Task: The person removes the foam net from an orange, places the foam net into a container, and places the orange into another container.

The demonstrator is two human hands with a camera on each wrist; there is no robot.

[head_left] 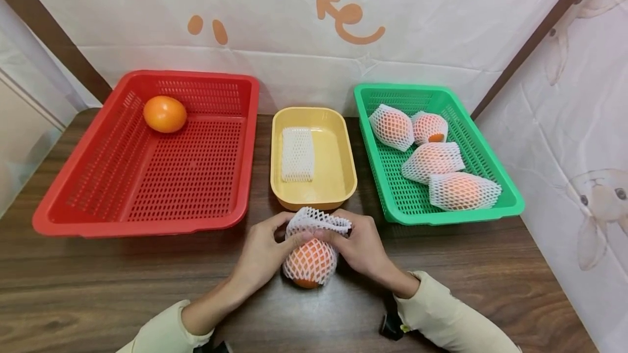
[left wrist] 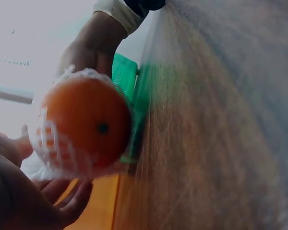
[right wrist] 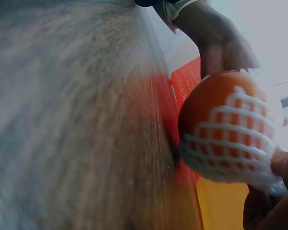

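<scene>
Between the two hands is an orange (left wrist: pixel 89 120) partly covered by a white foam net sleeve (head_left: pixel 314 257). Its bare end, with a small green stem spot, faces the wearer. My left hand (head_left: pixel 261 249) holds the net from the left, thumb laid on the upper front of the fruit. From the right, my right hand (head_left: pixel 364 241) pinches the net's upper edge, its thumb close to the other thumb. The loose end of the net bunches above the fruit, toward the yellow tray (head_left: pixel 338 192). Fingers behind the net are partly hidden.
One bare orange (head_left: pixel 165 114) lies in the red basket (head_left: pixel 142 227) on the left. A flat foam net (head_left: pixel 297 154) lies in the yellow tray. The green basket (head_left: pixel 456 217) on the right holds several netted fruits (head_left: pixel 463 190). A printed cloth (head_left: pixel 294 75) hangs behind.
</scene>
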